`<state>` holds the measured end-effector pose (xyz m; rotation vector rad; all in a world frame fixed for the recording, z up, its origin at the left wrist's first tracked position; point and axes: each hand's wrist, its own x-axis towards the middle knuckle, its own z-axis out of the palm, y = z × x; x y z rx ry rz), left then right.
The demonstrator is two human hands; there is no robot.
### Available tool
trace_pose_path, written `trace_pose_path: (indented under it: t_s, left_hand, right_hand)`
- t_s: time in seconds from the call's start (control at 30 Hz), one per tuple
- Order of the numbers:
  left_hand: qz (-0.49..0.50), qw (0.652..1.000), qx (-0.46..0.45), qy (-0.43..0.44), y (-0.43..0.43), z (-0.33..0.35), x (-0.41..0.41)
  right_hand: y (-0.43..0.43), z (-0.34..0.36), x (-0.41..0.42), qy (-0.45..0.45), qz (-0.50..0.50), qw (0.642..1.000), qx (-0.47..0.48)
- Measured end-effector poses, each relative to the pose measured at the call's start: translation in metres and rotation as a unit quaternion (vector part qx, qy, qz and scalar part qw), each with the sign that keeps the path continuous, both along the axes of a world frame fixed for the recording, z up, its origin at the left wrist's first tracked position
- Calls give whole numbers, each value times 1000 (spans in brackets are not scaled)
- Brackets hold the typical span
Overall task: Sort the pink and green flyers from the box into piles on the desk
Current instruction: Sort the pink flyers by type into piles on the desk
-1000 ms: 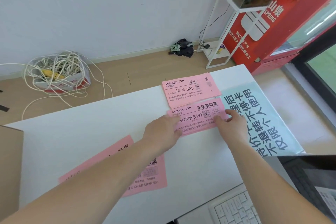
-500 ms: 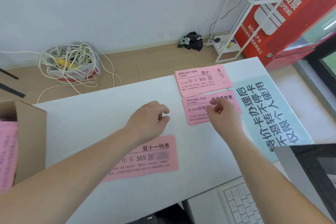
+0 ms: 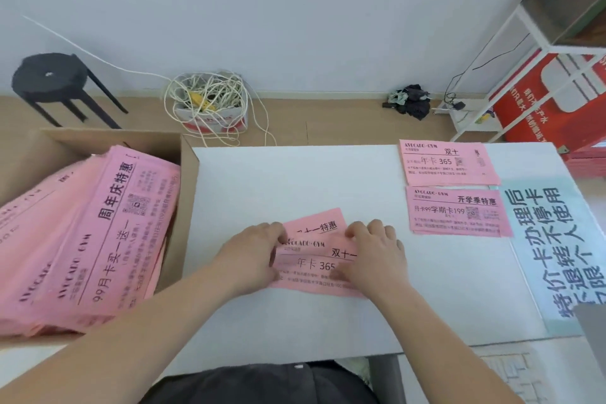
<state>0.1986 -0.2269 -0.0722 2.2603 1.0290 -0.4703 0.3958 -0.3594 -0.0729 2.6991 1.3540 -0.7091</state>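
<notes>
Your hands: off right-hand piles since a second ago, now at middle of desk (image 3: 295, 180). Left hand (image 3: 252, 252) pinches edge of 365 flyer (image 3: 314, 267); right hand (image 3: 377, 256) lies bent-fingered on it, grip unclear. Likely destination: 365 pile (image 3: 449, 162). Box (image 3: 188, 174) far from emptied.

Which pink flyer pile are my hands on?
The middle pile, held by the left hand and right hand; the corner stack and 199 stack lie untouched.

Bare forearms (image 3: 164, 321), dark grey garment (image 3: 262, 384)
</notes>
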Motion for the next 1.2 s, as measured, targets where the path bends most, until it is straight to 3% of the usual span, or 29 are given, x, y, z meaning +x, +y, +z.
trace_pose_path:
  t_s: [0.13,0.17,0.23,0.3,0.43,0.53,0.6,0.7,0.77,0.83,0.93,1.03,1.2]
  left_hand:
    - [87,992,-62,-67,-6,3,-4]
    - [145,975,-122,-111,-8,6,-4]
    - [268,909,-250,-199,-13,15,-6]
    - [316,871,-297,-231,-12,17,-11]
    - [288,898,-242,-230,-18,12,-14]
    - [274,911,-172,-257,-24,17,-8]
    - [269,911,-138,-279,-28,20,-6]
    - [275,904,-113,-306,-33,20,-4]
    - [281,897,-132,-314,-37,19,-3]
    - [259,899,-165,-312,-44,16,1]
    - [170,919,-202,-292,-54,15,6]
    - [143,923,-220,-280,-58,10,2]
    - [322,881,-132,-319,-40,-2,-13]
  right_hand:
    - [8,6,-5,-51,25,998,-22]
    - [8,6,-6,-52,20,998,-22]
    - [5,7,-7,-47,7,999,-21]
    - [0,7,-10,-40,-2,999,-19]
    - [-9,9,-16,-56,0,998,8]
    - [-8,15,-24,-86,62,993,51]
    - [-5,24,-35,-45,65,994,77]
    - [-9,29,-52,98,-100,979,150]
    - [-10,27,-57,257,-247,914,192]
    - [-12,25,-60,372,-306,857,182]
    - [-14,23,-63,420,-328,824,194]
    - [-19,13,-57,437,-341,808,198]
    - [-25,3,-54,419,-366,807,197]
